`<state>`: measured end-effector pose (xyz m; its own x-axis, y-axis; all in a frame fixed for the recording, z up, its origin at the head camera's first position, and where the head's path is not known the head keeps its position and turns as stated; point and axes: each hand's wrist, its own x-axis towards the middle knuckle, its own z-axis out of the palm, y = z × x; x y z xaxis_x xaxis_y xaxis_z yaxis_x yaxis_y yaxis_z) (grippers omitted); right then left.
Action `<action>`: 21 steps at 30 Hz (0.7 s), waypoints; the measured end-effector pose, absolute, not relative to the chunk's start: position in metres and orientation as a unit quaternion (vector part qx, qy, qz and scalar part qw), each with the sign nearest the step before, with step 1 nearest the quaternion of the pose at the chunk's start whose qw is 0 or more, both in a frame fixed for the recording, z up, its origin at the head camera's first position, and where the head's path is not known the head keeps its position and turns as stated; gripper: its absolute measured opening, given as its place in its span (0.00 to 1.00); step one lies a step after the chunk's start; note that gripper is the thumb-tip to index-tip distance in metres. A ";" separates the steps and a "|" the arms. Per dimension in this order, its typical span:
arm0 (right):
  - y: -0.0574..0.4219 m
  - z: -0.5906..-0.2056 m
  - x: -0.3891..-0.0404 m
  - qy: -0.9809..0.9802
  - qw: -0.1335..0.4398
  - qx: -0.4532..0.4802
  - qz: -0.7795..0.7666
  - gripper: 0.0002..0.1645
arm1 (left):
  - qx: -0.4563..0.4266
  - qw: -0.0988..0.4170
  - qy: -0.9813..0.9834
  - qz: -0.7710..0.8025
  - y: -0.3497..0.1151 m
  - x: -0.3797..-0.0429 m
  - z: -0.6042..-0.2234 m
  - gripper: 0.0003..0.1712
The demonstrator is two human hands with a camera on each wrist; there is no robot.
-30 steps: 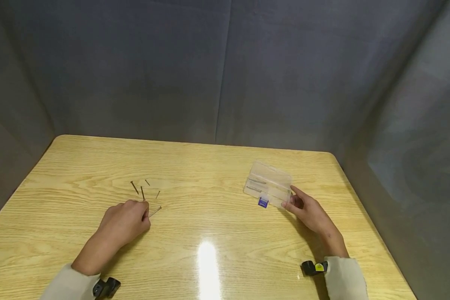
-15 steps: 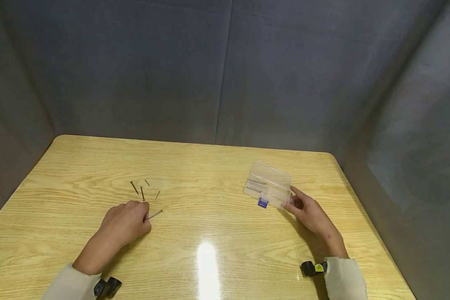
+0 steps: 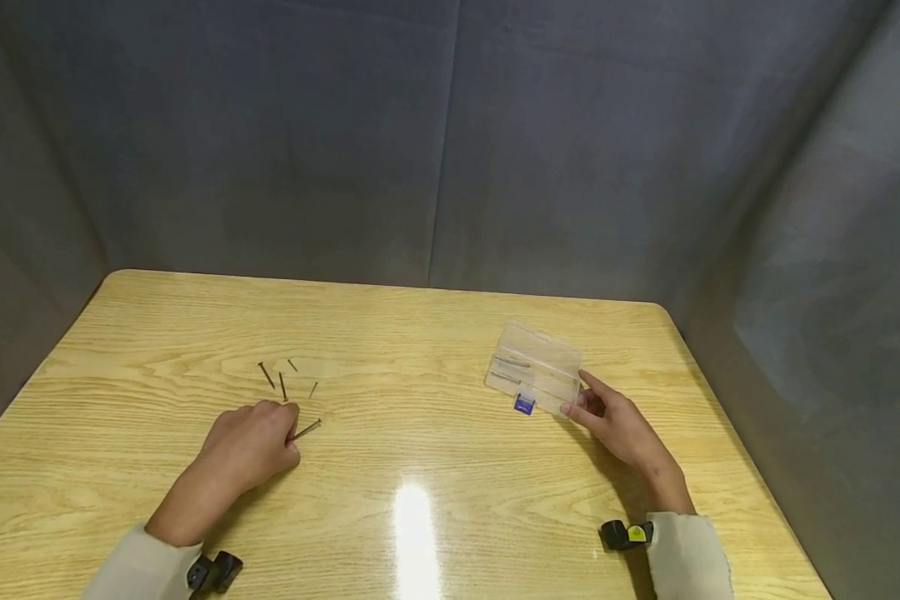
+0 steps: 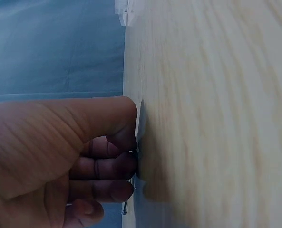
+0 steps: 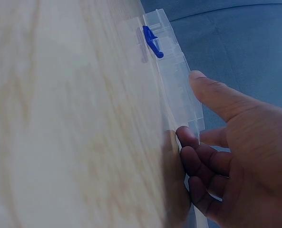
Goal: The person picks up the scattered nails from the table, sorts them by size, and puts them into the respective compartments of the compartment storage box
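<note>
My left hand [image 3: 249, 446] is low over the table at the left, fingers curled, pinching a long thin screw [image 3: 309, 428]. The headed end of that screw sticks out to the right of the hand, and its other end is hidden under the fingers. In the left wrist view the fingertips are right at the table surface. Over at the right, my right hand [image 3: 621, 425] holds the near right corner of a clear plastic box [image 3: 547, 383], thumb on the near rim. The box lies with its lid open and has a blue latch [image 3: 524, 404]. Several screws [image 3: 507, 377] are in its left part.
Two brown screws, a left one [image 3: 267, 375] and a right one [image 3: 282, 386], lie just beyond my left hand. Two smaller screws, one farther [image 3: 292, 365] and one nearer [image 3: 313, 389], lie beside them. Grey curtains [image 3: 307, 142] stand behind the wooden table [image 3: 390, 350].
The headed end of the screw in my left hand has swung slightly toward me. My right hand and the box have stayed almost still.
</note>
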<state>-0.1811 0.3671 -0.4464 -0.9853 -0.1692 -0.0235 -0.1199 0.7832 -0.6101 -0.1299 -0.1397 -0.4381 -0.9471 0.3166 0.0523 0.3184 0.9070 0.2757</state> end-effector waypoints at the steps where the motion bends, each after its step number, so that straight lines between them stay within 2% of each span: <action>1: 0.367 -0.446 -0.181 0.943 0.038 -0.077 -0.320 0.50 | -0.164 0.004 -0.976 -0.141 -0.140 -0.130 -0.438 0.12; 12: 0.367 -0.447 -0.182 0.943 0.036 -0.084 -0.321 0.50 | -0.183 -0.004 -0.972 -0.149 -0.131 -0.129 -0.436 0.13; 21: 0.368 -0.448 -0.182 0.941 0.042 -0.078 -0.326 0.50 | -0.209 0.049 -0.963 -0.164 -0.116 -0.133 -0.435 0.14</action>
<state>-0.1819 0.3678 -0.4482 -0.9842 -0.1748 -0.0278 -0.1202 0.7757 -0.6196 -0.1327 -0.1162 -0.4348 -0.9079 0.3867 0.1621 0.4185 0.8587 0.2959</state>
